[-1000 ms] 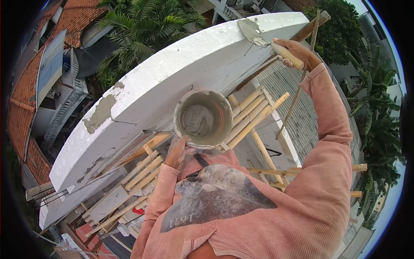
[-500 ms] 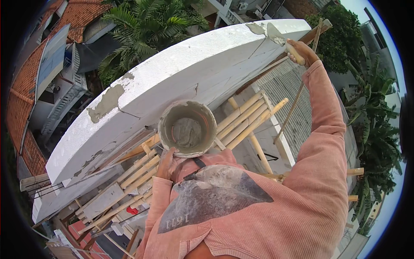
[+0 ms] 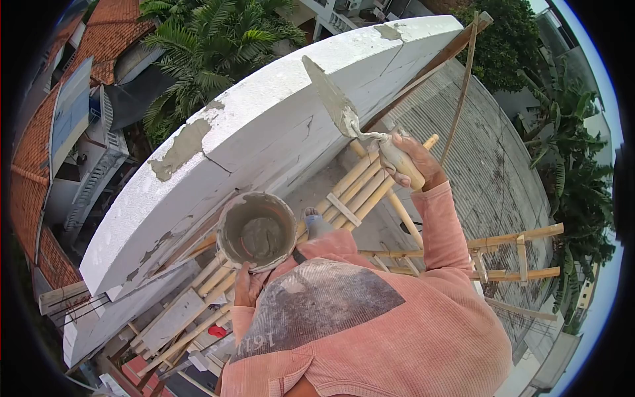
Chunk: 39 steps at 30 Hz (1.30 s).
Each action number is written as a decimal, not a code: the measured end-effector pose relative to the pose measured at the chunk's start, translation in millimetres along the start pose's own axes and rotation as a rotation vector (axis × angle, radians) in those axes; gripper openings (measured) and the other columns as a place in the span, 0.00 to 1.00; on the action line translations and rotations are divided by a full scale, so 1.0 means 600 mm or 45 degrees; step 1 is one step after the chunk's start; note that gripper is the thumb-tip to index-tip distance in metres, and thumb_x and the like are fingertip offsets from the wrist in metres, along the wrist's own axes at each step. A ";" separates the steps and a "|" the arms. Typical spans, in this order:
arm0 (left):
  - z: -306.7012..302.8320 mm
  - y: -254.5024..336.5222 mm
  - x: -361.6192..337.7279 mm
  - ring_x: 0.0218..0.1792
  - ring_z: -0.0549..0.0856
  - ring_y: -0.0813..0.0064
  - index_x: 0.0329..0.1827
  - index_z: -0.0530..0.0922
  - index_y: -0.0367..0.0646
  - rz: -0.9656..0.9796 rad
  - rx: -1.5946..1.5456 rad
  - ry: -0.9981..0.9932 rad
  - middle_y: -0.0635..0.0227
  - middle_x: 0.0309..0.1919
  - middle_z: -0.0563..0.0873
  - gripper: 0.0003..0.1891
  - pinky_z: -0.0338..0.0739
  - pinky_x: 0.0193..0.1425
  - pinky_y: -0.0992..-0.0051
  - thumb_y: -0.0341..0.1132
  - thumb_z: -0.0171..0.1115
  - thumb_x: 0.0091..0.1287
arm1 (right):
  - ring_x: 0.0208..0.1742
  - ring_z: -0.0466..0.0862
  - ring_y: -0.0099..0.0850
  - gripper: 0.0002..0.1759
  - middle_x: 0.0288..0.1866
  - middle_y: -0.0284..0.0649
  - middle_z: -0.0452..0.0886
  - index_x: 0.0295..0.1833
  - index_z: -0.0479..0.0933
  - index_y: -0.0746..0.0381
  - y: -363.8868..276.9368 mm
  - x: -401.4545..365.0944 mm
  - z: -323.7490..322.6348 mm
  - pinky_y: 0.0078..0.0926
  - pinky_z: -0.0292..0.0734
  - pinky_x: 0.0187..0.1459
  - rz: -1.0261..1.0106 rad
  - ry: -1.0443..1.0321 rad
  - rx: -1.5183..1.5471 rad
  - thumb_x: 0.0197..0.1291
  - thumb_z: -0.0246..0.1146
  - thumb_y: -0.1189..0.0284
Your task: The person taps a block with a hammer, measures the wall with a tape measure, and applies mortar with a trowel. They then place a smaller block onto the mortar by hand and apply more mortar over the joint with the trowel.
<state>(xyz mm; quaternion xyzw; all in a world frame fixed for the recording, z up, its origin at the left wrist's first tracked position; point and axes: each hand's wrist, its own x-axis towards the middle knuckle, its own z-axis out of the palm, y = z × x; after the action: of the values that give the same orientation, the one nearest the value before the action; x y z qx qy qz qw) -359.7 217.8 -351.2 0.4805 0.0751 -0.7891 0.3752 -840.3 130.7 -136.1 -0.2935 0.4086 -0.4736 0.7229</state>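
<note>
A mortar-smeared trowel (image 3: 332, 99) is held by its handle in my right hand (image 3: 411, 162), its blade pointing up and left, overlapping the white block wall (image 3: 264, 86) in view. My left hand (image 3: 249, 284) grips the near rim of a round bucket (image 3: 256, 230) close to my body. Grey mortar (image 3: 262, 238) lies in the bottom of the bucket. On the wall's top face are a large patch of mortar (image 3: 180, 151) at the left and a smaller patch (image 3: 388, 31) near the far right end.
Below me is a scaffold of bamboo poles (image 3: 360, 192), with my foot (image 3: 317, 221) on it. A corrugated roof (image 3: 489, 165) spreads out at the right. A thin upright pole (image 3: 461, 86) leans beside the wall's right end. Palm trees (image 3: 211, 53) and tiled roofs (image 3: 109, 40) lie beyond.
My right hand has drawn the trowel away from the wall's far right end, back toward my body and left. The bucket in my left hand has shifted slightly left in view.
</note>
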 end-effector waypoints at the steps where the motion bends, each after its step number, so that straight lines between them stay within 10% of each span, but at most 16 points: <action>1: -0.015 0.002 -0.010 0.68 0.77 0.41 0.63 0.60 0.19 0.013 -0.059 0.008 0.34 0.64 0.74 0.24 0.75 0.77 0.47 0.23 0.50 0.66 | 0.13 0.76 0.20 0.32 0.29 0.42 0.79 0.59 0.74 0.78 0.049 -0.011 0.016 0.12 0.71 0.10 0.037 -0.008 0.059 0.76 0.58 0.53; 11: -0.284 0.015 -0.049 0.66 0.79 0.44 0.61 0.71 0.28 0.313 -0.537 0.308 0.47 0.62 0.80 0.22 0.77 0.73 0.43 0.22 0.55 0.62 | 0.18 0.79 0.22 0.32 0.30 0.39 0.81 0.59 0.76 0.73 0.310 -0.019 0.215 0.18 0.74 0.18 0.527 -0.262 0.175 0.58 0.76 0.60; 20: -0.445 0.011 -0.132 0.62 0.80 0.40 0.49 0.71 0.25 0.584 -0.828 0.607 0.42 0.57 0.78 0.14 0.80 0.69 0.41 0.23 0.56 0.61 | 0.39 0.79 0.25 0.30 0.38 0.32 0.83 0.57 0.83 0.63 0.340 0.069 0.335 0.28 0.74 0.44 0.672 -0.403 -1.110 0.59 0.76 0.51; 23: -0.487 -0.031 -0.138 0.62 0.81 0.39 0.48 0.69 0.24 0.680 -0.948 0.653 0.42 0.55 0.79 0.14 0.80 0.69 0.42 0.23 0.56 0.61 | 0.35 0.79 0.22 0.28 0.34 0.33 0.82 0.55 0.83 0.63 0.366 0.094 0.352 0.25 0.74 0.37 0.598 -0.476 -1.233 0.61 0.75 0.51; 29: -0.411 -0.097 -0.186 0.68 0.77 0.40 0.67 0.66 0.26 0.830 -1.224 0.633 0.42 0.65 0.76 0.26 0.78 0.73 0.46 0.22 0.47 0.62 | 0.15 0.73 0.20 0.25 0.22 0.31 0.79 0.53 0.82 0.61 0.383 0.135 0.381 0.23 0.66 0.17 0.678 -0.657 -1.325 0.61 0.74 0.52; 39: -0.268 -0.309 -0.164 0.63 0.80 0.42 0.57 0.71 0.26 0.936 -1.633 0.901 0.44 0.59 0.79 0.18 0.79 0.71 0.45 0.27 0.51 0.65 | 0.26 0.75 0.19 0.20 0.27 0.30 0.78 0.43 0.81 0.64 0.377 0.235 0.389 0.23 0.70 0.29 0.400 -1.132 -1.582 0.65 0.73 0.57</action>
<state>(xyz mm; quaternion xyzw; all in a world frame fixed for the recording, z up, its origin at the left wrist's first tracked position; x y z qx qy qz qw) -344.6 476.9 -400.5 0.3871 0.4635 -0.2211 0.7658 -506.1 94.9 -248.2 -0.7455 0.3076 0.1123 0.5805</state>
